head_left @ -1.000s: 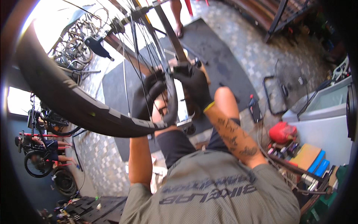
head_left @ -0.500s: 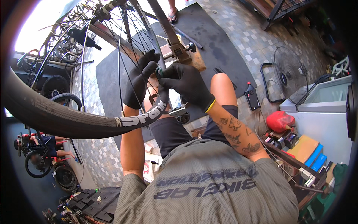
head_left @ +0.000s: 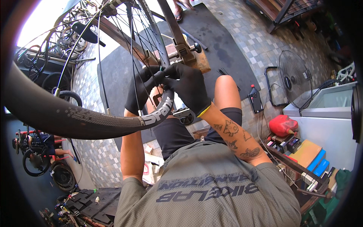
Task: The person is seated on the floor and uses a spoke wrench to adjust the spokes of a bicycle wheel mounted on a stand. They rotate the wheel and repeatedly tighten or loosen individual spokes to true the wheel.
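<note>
Both hands are right up at the near-right stretch of this bike wheel [head_left: 102, 126], and the rim runs between them. The left hand [head_left: 140, 89], in a black glove, sits on the inner side of the rim, with a few spokes [head_left: 133, 56] crossing in front of it. Its fingers are bent in, but the tips are bunched up against the other glove, so I honestly can't tell if it's gripping anything. The right hand [head_left: 185, 87], same black glove with a yellow cuff edge, comes in from the outer side. Its fingers are curled over the rim and pinched on a little green piece [head_left: 162, 69], and only a sliver of that shows.

From the hands, the rim drops down past white printing, then sweeps way out to the left, passing over the left forearm. A metal stand [head_left: 172, 26] rises just beyond the right hand, with a black knob [head_left: 197, 48] on it and a wooden block [head_left: 201, 62] at its foot. Dark mat [head_left: 223, 45] under that. Off to the right there's a floor fan [head_left: 295, 77] and a red jug [head_left: 283, 125].
</note>
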Action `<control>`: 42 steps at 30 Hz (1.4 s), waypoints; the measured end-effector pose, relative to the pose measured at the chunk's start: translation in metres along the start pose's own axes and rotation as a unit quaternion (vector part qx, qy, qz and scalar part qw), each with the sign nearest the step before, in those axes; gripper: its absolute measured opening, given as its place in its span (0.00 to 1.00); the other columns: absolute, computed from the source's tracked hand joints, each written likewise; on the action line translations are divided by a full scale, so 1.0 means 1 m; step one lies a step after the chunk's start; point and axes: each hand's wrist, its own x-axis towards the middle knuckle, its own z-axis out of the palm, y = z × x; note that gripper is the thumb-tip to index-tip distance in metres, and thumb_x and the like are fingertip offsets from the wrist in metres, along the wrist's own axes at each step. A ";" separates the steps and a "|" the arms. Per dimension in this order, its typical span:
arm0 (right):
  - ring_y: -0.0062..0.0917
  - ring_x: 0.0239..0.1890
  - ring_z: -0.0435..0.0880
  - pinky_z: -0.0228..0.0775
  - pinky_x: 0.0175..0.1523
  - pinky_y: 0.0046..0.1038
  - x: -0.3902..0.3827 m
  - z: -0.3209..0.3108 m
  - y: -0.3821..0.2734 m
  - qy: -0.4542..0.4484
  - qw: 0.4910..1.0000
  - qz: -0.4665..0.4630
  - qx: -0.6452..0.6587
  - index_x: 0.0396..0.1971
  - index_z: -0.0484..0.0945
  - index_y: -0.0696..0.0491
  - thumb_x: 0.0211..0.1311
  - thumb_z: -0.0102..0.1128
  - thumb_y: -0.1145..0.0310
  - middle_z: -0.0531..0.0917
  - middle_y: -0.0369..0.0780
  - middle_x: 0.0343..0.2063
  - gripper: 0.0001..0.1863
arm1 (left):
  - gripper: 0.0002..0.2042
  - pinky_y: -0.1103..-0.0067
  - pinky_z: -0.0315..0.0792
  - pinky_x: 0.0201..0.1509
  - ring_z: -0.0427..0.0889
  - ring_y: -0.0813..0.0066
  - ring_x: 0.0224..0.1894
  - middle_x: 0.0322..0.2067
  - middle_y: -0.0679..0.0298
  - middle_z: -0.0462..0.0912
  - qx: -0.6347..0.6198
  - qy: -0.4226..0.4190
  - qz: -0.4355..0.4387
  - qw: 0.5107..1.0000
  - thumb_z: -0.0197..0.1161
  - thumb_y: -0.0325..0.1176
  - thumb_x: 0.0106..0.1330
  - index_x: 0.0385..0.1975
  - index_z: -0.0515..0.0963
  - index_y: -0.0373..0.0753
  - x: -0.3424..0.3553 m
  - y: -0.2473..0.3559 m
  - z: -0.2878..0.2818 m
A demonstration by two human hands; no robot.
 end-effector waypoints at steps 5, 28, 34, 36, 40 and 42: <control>0.37 0.38 0.93 0.84 0.45 0.34 0.002 0.005 0.004 0.034 0.999 -0.024 -0.013 0.47 0.82 0.59 0.58 0.74 0.71 0.91 0.46 0.35 0.18 | 0.11 0.78 0.74 0.50 0.80 0.79 0.44 0.38 0.66 0.82 -0.175 -0.045 0.005 0.984 0.69 0.36 0.73 0.41 0.78 0.34 0.014 -0.012 0.005; 0.19 0.39 0.88 0.80 0.48 0.24 0.017 -0.025 0.012 -0.066 0.970 0.053 0.229 0.45 0.85 0.62 0.63 0.72 0.71 0.90 0.39 0.36 0.14 | 0.30 0.70 0.75 0.63 0.84 0.64 0.57 0.58 0.50 0.82 -0.020 0.093 0.034 0.995 0.62 0.44 0.78 0.70 0.69 0.28 -0.026 0.068 0.004; 0.18 0.38 0.88 0.80 0.48 0.25 -0.003 -0.030 0.001 -0.115 0.983 0.050 0.136 0.41 0.86 0.61 0.61 0.74 0.69 0.90 0.40 0.34 0.13 | 0.29 0.68 0.76 0.63 0.85 0.62 0.58 0.58 0.48 0.82 -0.008 0.092 0.048 0.995 0.61 0.42 0.78 0.70 0.68 0.27 -0.015 0.057 0.007; 0.20 0.35 0.89 0.80 0.45 0.25 -0.001 -0.028 0.001 -0.105 0.985 0.042 0.130 0.39 0.87 0.63 0.59 0.73 0.70 0.90 0.42 0.31 0.13 | 0.29 0.68 0.76 0.62 0.85 0.63 0.56 0.56 0.49 0.83 0.004 0.099 0.055 0.994 0.61 0.44 0.78 0.69 0.69 0.27 -0.014 0.048 0.006; 0.22 0.32 0.90 0.80 0.42 0.27 0.001 -0.021 0.003 -0.084 0.992 0.004 0.097 0.39 0.87 0.61 0.59 0.74 0.69 0.90 0.44 0.29 0.12 | 0.26 0.71 0.78 0.55 0.86 0.68 0.47 0.50 0.54 0.85 0.006 0.131 0.046 0.990 0.57 0.47 0.81 0.64 0.73 0.28 -0.012 0.028 0.007; 0.23 0.31 0.90 0.79 0.41 0.28 0.000 -0.015 0.004 -0.071 0.994 -0.021 0.075 0.38 0.88 0.59 0.59 0.74 0.69 0.90 0.44 0.29 0.11 | 0.23 0.74 0.77 0.52 0.85 0.72 0.44 0.46 0.57 0.86 -0.023 0.115 0.038 0.992 0.55 0.46 0.82 0.59 0.77 0.28 -0.013 0.020 0.007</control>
